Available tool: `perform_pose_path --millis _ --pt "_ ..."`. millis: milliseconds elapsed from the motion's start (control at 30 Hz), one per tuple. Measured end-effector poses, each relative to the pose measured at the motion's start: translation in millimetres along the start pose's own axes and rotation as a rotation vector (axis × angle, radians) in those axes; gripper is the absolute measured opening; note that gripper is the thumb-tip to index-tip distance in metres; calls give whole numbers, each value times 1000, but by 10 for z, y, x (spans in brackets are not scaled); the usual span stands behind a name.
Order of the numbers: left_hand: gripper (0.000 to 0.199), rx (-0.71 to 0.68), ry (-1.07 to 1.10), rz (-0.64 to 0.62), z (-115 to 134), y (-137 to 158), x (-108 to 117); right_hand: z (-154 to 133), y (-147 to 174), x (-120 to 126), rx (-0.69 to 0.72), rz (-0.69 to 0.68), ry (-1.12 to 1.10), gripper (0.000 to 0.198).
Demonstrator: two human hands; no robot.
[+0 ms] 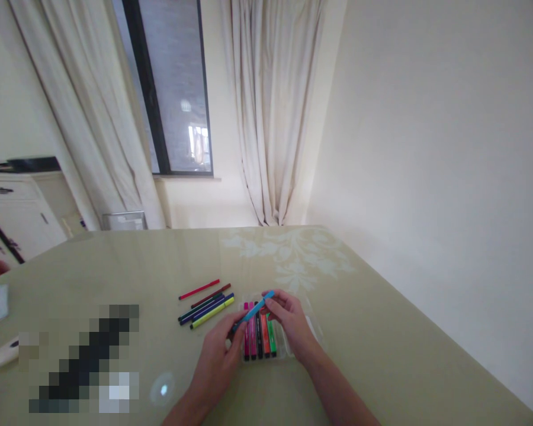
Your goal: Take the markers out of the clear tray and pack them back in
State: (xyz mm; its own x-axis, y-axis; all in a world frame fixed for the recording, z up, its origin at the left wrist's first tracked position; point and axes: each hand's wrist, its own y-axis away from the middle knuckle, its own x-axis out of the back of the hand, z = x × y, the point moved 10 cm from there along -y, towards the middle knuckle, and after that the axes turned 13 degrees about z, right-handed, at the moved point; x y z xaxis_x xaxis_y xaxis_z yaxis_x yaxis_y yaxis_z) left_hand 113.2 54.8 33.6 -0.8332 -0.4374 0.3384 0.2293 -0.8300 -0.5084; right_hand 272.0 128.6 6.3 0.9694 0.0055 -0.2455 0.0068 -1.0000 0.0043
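A light blue marker [254,310] is held at a slant between my two hands. My left hand [222,343] pinches its lower, dark end, and the fingers of my right hand [288,316] close on its upper end. Below the hands lies a clear plastic marker case [281,353], opened flat. Inside it several markers lie side by side, among them a pink one [247,343], a black one [260,340], an orange one [265,337] and a green one [272,340]. My hands hide part of the case.
Left of the case, several loose markers lie on the table [160,266], including a red one [199,290] and a yellow-green one [212,312]. A white object [3,354] and a blurred-out dark patch are at the left. A wall [439,177] runs along the right.
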Motion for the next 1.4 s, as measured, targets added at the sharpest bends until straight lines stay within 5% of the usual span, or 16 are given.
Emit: perform_pose_path --millis 267,433,633,767,900,1400 --pt "29 -70 -25 30 30 0 26 83 80 -91 -79 -55 -10 48" --pt "33 -168 -104 -56 130 80 -81 -36 -27 58 9 5 51 50" --pt "55 -475 -309 -331 243 414 -452 -166 -217 429 129 45 491 25" --pt "56 -561 -424 -377 215 491 -566 -94 -158 365 180 -35 728 22" --pt "56 -656 -475 -378 240 544 -610 -122 -102 355 288 77 928 28" --pt "52 -629 -442 -393 292 539 -601 -88 -74 361 259 57 1041 11"
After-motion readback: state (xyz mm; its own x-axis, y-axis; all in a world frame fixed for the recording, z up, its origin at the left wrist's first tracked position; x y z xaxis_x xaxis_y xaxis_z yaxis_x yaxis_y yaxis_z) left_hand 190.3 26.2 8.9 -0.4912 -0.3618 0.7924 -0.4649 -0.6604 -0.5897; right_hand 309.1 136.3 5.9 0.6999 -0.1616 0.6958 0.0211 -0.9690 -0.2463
